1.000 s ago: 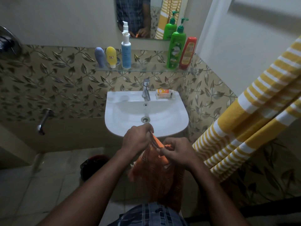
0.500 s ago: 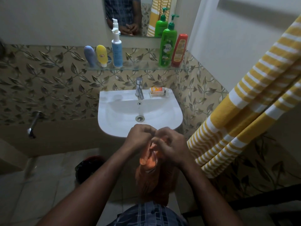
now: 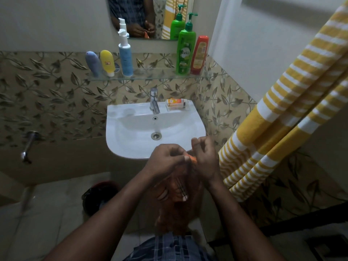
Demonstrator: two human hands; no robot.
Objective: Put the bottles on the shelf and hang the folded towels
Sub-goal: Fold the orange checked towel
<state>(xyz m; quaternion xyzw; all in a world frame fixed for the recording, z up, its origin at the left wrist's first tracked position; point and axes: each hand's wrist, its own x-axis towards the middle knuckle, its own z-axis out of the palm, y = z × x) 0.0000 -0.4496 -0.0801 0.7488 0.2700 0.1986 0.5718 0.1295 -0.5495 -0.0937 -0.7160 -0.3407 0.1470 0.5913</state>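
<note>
An orange towel [image 3: 177, 208] hangs in front of me, below the sink's front edge. My left hand [image 3: 165, 161] and my right hand [image 3: 204, 157] pinch its top edge close together. On the glass shelf [image 3: 150, 77] stand a grey-blue tube [image 3: 92, 63], a yellow tube [image 3: 107, 62], a blue pump bottle [image 3: 125, 55], a green pump bottle [image 3: 185, 48] and a red bottle [image 3: 199, 54]. A yellow-and-white striped towel [image 3: 293, 110] hangs at the right.
A white sink [image 3: 131, 140] with a tap [image 3: 154, 100] and a small orange packet [image 3: 176, 102] is just beyond my hands. A mirror [image 3: 150, 16] hangs above the shelf. A wall tap [image 3: 28, 146] sticks out at the left, and a dark bucket [image 3: 99, 196] sits on the floor.
My hands have brought the towel's top edge together and lifted it slightly toward the sink's front edge. The towel now hangs narrower. My view has shifted a little.
</note>
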